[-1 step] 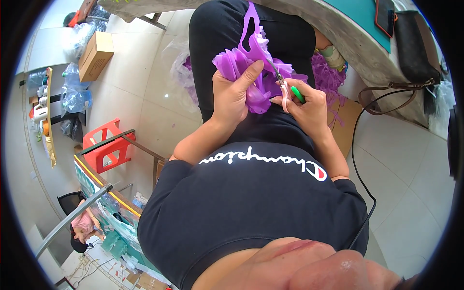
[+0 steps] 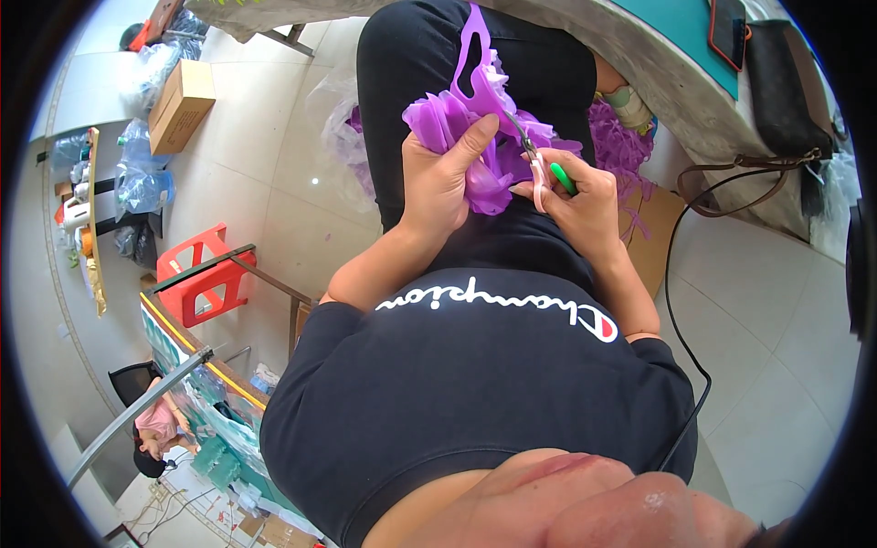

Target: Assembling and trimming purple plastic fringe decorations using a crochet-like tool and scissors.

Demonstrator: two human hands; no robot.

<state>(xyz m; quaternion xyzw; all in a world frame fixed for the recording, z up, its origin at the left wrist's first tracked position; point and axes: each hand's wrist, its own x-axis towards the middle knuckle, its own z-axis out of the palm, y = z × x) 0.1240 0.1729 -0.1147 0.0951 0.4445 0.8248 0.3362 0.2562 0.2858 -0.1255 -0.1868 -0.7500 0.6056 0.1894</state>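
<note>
My left hand grips a bunched stack of soft purple sheets above my lap, its thumb pressed on top. One purple piece with cut-out holes stretches upward from the bunch along my dark trousers. In my right hand is a pair of scissors with pale pink on the handle. Their blades point up and left, against the purple material; whether they are cutting cannot be made out. A bright green part shows by my right fingers.
Purple strips lie heaped beside my leg, and a clear plastic bag is on the other side. A table with a phone and dark bag stands at upper right. A black cable hangs right. Left are a red stool and a person.
</note>
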